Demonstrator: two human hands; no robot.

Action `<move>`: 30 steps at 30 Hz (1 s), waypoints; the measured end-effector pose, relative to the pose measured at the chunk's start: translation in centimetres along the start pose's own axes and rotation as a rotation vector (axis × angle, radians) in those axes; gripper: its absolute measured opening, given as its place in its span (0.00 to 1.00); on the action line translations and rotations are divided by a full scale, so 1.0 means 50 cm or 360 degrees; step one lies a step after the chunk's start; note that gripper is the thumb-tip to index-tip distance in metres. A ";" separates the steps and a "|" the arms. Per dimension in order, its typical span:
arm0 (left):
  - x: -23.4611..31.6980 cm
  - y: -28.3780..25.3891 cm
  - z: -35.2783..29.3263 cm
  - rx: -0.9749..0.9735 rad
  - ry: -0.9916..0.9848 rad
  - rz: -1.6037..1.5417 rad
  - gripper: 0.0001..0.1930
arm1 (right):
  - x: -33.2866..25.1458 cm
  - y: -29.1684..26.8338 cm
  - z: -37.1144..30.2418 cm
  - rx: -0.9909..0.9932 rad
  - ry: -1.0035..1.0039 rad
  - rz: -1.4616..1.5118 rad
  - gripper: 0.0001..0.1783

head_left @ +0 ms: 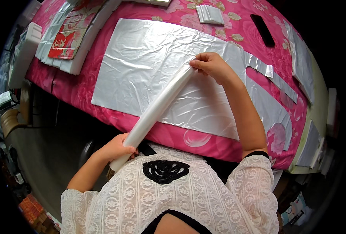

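Observation:
A long, rolled-up tube of whitish plastic film slants between my hands. My left hand is wrapped round its lower end, close to my body. At the upper end, my right hand pinches the tip between thumb and fingers. Under the roll lies a large, flat, silvery plastic bag, creased, with two handle-like strips at its right end. I cannot tell whether it is one bag or a stack. It lies on a pink flowered cloth covering the table.
Stacked white bundles with a red patterned sheet sit at the far left. A small folded white stack and a black phone lie at the back. More silvery film hangs near the right edge. A wooden chair stands left.

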State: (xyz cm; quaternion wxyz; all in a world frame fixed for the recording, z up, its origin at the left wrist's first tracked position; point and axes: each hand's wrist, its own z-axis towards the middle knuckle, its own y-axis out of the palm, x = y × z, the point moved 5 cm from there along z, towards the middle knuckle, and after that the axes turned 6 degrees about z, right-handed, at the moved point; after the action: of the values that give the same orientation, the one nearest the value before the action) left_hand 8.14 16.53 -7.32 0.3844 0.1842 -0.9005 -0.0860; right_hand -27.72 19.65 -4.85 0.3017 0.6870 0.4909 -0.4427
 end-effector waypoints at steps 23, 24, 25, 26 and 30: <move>0.308 0.000 0.070 0.0055 0.0442 0.2105 0.24 | 0.026 -0.238 0.030 0.0663 -0.0451 -0.0386 0.10; 0.328 0.012 0.086 0.0187 0.0511 0.2295 0.25 | 0.021 -0.223 0.036 0.0630 -0.0461 -0.0388 0.10; 0.339 0.022 0.108 0.0272 0.0480 0.2492 0.26 | 0.014 -0.206 0.038 0.0600 -0.0456 -0.0396 0.10; 0.361 0.040 0.116 0.0483 0.0915 0.2533 0.26 | 0.012 -0.191 0.037 0.0566 -0.0444 -0.0392 0.10; 0.319 0.090 0.123 0.0451 0.2102 0.2439 0.30 | 0.015 -0.188 0.064 0.0477 -0.0420 -0.0390 0.08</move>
State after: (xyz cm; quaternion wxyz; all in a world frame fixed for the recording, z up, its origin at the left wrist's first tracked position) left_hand -7.65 14.41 0.31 0.7305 -0.3871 -0.3862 0.4091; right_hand -37.46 20.37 -6.69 0.2020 0.5957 0.4558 -0.6298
